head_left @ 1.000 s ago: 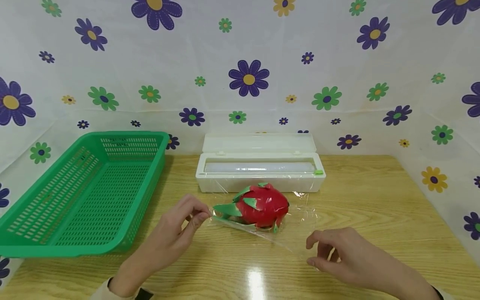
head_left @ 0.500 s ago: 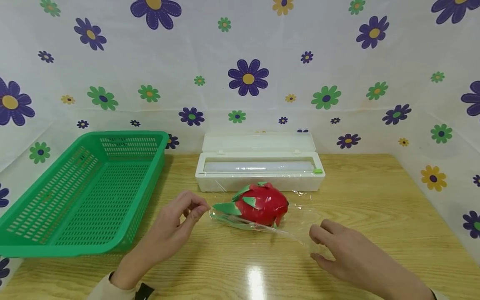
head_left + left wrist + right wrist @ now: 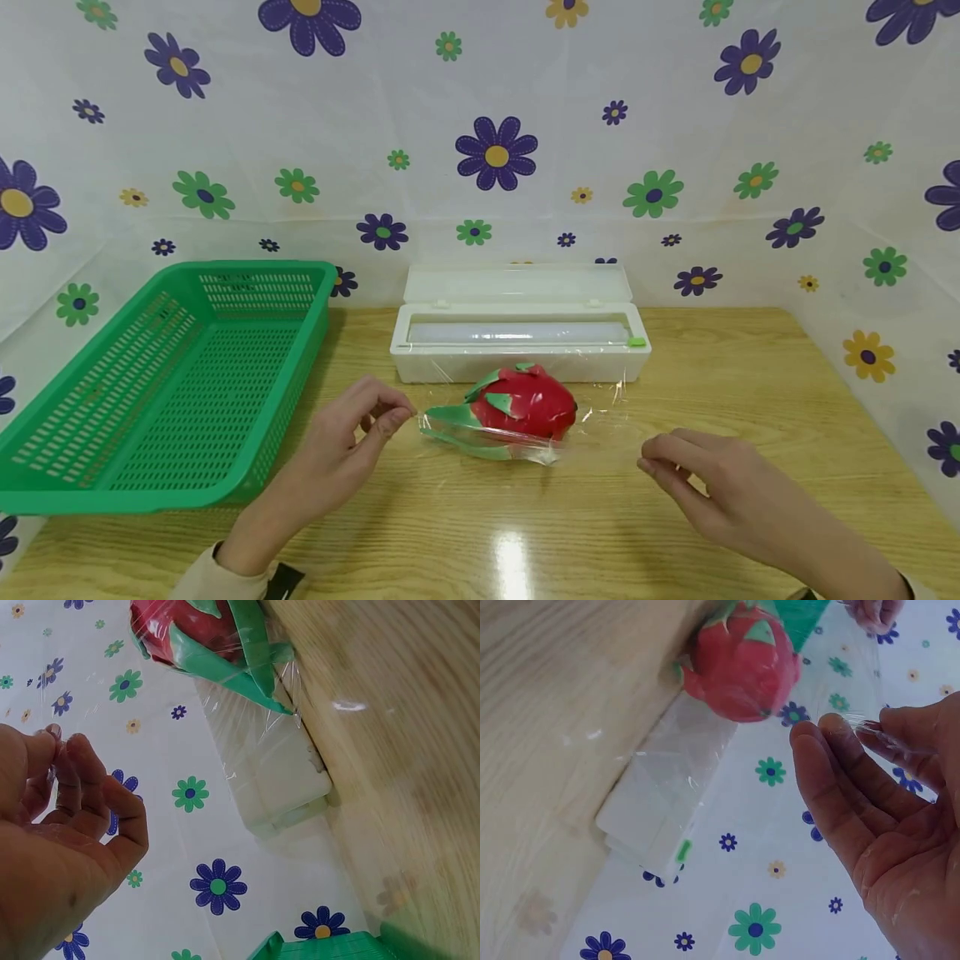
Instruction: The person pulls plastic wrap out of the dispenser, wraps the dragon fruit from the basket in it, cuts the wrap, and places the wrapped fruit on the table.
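A red dragon fruit with green scales (image 3: 528, 404) lies on the wooden table, under a sheet of clear cling film (image 3: 592, 425). At its left, my left hand (image 3: 348, 437) pinches one corner of the film between thumb and fingertips; the left wrist view shows that hand (image 3: 75, 802) with film at its fingertips. On the other side my right hand (image 3: 720, 483) pinches the opposite corner, and in the right wrist view film stretches from its fingers (image 3: 840, 739). The film's near edge runs taut between both hands, across the fruit's front.
Behind the fruit stands a white cling film box (image 3: 521, 367), lid raised, with a film roll (image 3: 517, 334) inside and a small green slider (image 3: 637, 342) at its right end. A green plastic basket (image 3: 247, 467) stands at the left. A flowered cloth (image 3: 562, 100) hangs behind.
My right hand has moved up and to the right, and its fingers have closed on the film corner. The film's near edge has risen and tightened. My left hand has shifted slightly up.
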Tool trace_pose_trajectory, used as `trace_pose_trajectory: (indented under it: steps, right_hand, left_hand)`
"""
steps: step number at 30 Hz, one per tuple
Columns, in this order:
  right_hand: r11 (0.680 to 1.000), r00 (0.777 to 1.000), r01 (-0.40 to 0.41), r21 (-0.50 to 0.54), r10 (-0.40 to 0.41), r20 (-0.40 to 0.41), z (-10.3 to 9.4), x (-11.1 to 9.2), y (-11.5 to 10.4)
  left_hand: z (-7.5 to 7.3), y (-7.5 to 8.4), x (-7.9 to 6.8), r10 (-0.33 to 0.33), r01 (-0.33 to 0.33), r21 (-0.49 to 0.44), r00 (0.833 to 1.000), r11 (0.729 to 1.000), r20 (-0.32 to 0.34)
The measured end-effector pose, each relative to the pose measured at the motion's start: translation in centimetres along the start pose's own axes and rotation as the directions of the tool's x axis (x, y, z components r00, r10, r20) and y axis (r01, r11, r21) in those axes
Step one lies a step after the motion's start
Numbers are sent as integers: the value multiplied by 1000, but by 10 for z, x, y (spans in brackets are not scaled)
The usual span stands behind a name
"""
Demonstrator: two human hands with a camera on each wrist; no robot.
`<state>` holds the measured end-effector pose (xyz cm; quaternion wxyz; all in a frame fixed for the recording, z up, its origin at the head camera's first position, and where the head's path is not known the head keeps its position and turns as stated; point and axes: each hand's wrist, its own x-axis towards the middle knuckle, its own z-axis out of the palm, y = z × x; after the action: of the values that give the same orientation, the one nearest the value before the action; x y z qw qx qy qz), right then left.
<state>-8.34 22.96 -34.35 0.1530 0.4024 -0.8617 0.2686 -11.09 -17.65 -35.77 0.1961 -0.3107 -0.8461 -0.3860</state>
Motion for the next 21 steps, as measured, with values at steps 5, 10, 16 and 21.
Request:
trace_pose_trajectory:
  steps: [5,10,16,21]
  right_hand:
    - [999,999,35,-33,-37,-40,-6,3,4]
    - [992,992,54,-116,-67,-110,-6,6,3]
    - [988,991,21,-153,-41,-127,-10,9,0]
    - [996,991,26,-90,-38,-132,-14,9,-1]
  left_hand:
    - [-2,-1,0,-12,11,45,1000,999,10]
    - [-7,-2,-1,0,-1,83,1000,997,8]
    - [-16,1,0,27,-25,92,999,995,-25]
    - [-21,5,2,51,-50,40,998,998,-23]
